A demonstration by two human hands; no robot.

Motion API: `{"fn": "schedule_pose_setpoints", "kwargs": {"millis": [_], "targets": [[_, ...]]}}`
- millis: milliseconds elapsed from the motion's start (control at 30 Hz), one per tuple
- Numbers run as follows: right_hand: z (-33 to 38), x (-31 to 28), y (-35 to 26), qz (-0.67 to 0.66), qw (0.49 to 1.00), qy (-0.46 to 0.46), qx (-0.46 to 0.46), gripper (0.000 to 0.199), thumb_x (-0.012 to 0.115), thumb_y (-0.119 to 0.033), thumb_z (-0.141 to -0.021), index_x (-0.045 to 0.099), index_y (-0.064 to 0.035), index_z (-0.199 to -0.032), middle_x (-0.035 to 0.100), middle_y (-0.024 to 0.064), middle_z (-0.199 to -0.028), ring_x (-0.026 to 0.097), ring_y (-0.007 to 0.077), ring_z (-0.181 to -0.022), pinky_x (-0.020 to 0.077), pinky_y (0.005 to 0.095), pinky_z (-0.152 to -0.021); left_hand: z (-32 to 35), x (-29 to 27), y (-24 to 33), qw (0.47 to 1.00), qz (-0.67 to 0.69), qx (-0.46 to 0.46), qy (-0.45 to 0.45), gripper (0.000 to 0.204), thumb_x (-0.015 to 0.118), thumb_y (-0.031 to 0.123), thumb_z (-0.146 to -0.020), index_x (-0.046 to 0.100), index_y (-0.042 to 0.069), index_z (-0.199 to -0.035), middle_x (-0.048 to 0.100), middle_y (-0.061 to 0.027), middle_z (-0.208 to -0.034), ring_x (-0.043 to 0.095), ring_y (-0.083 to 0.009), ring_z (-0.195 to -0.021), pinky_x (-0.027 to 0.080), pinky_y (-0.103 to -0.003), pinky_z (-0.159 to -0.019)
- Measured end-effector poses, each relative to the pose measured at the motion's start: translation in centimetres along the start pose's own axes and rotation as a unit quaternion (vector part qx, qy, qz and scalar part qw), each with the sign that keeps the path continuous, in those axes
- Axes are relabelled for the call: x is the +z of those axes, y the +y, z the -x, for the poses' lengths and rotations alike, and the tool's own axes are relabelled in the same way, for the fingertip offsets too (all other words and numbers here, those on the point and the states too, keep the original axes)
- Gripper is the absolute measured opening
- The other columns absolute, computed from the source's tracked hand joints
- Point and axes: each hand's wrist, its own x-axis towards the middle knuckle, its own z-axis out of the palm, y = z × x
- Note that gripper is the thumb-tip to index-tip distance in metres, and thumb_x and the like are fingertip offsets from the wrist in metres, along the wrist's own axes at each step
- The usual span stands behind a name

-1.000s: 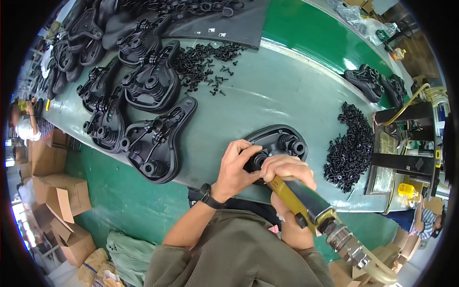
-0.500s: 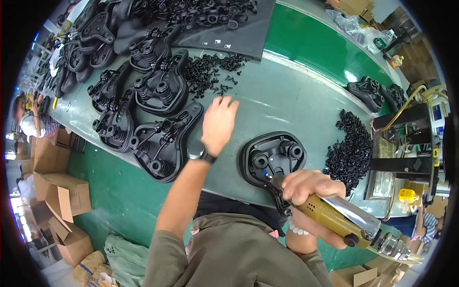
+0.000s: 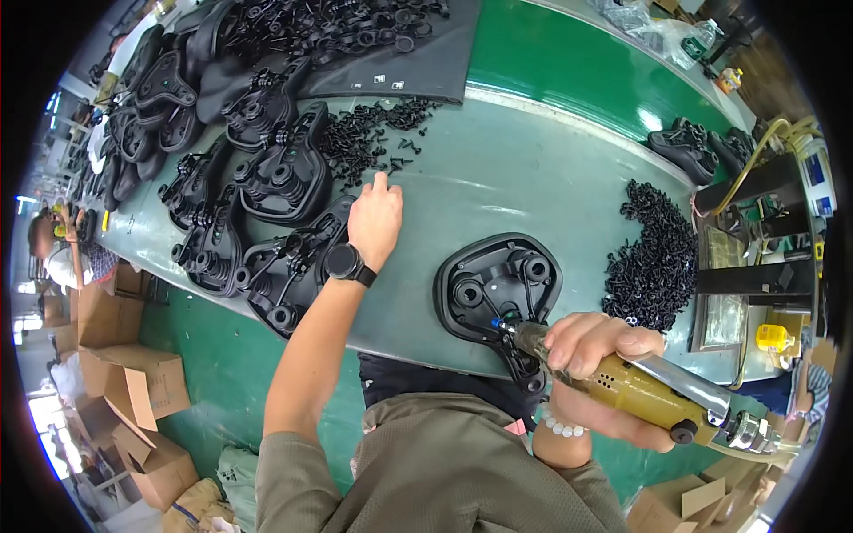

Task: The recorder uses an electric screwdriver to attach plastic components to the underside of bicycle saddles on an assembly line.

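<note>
Right hand [image 3: 591, 351] grips one screwdriver [image 3: 622, 386] (two screw piles [image 3: 657, 253] nearby).

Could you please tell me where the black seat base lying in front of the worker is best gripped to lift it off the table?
Probably the wide rounded rim of the seat base, from the left: it lies flat, underside up, and the right hand keeps the screwdriver at its narrow near end.

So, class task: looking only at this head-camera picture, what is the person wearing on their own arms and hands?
Both hands are bare, with no gloves. The left hand has a black wristwatch with a round face strapped at the wrist. The right hand has a bracelet of white beads around its wrist. Both forearms are uncovered; olive-green sleeves cover only the upper arms.
</note>
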Motion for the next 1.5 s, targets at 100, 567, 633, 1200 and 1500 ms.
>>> {"fn": "schedule_pose_setpoints", "kwargs": {"millis": [100,567,633,1200,1500], "targets": [[0.3,-0.2,0.2,-0.009,1.000,0.001,0.004,0.094,0.046,-0.085,-0.075,0.046,-0.0026,-0.119,0.059,0.0132,-0.087,0.060,0.0274,-0.070,0.0506,0.0432,-0.066,-0.3,1.2,-1.1,0.998,0.050,0.006,0.049,0.010,0.055,0.003,-0.084,0.059,0.000,-0.093,0.059,-0.0181,-0.097,0.062,-0.0365,-0.086,0.053,-0.043,-0.073],[0.4,0.0,-0.3,0.022,0.995,0.087,-0.035,0.092,0.045,-0.086,-0.076,0.051,-0.0054,-0.120,0.056,0.0077,-0.075,0.056,0.0230,-0.062,0.0488,0.0375,-0.060,4.2,-5.8,5.0,0.639,0.749,-0.161,-0.068,0.024,0.051,0.016,-0.100,0.057,-0.002,-0.115,0.064,-0.0107,-0.108,0.064,-0.0165,-0.089,0.053,-0.029,-0.078],[0.0,0.4,-0.1,0.022,0.991,0.100,-0.081,0.093,0.046,-0.085,-0.076,0.050,-0.0052,-0.123,0.057,0.0081,-0.079,0.057,0.0237,-0.067,0.0486,0.0377,-0.064,6.4,-8.0,8.2,0.497,0.842,-0.192,-0.082,0.020,0.050,0.016,-0.101,0.058,0.000,-0.110,0.063,-0.0127,-0.114,0.065,-0.0160,-0.092,0.054,-0.026,-0.080],[1.0,0.9,0.8,0.008,0.991,0.116,-0.069,0.091,0.047,-0.083,-0.078,0.047,-0.0055,-0.126,0.057,0.0107,-0.084,0.058,0.0273,-0.071,0.0480,0.0421,-0.067,11.7,-8.2,13.5,0.262,0.937,-0.210,-0.099,0.022,0.053,0.027,-0.100,0.058,0.005,-0.099,0.068,-0.0122,-0.099,0.067,-0.0154,-0.083,0.056,-0.026,-0.077],[0.0,-1.9,-0.3,0.119,0.982,0.091,-0.116,0.097,0.046,-0.086,-0.074,0.050,-0.0027,-0.124,0.056,0.0082,-0.080,0.057,0.0244,-0.069,0.0471,0.0392,-0.065,4.2,-8.0,8.8,0.917,0.376,0.135,-0.020,0.059,0.075,0.017,-0.079,0.050,0.002,-0.131,0.052,-0.0181,-0.131,0.052,-0.0320,-0.120,0.044,-0.039,-0.100]]}}
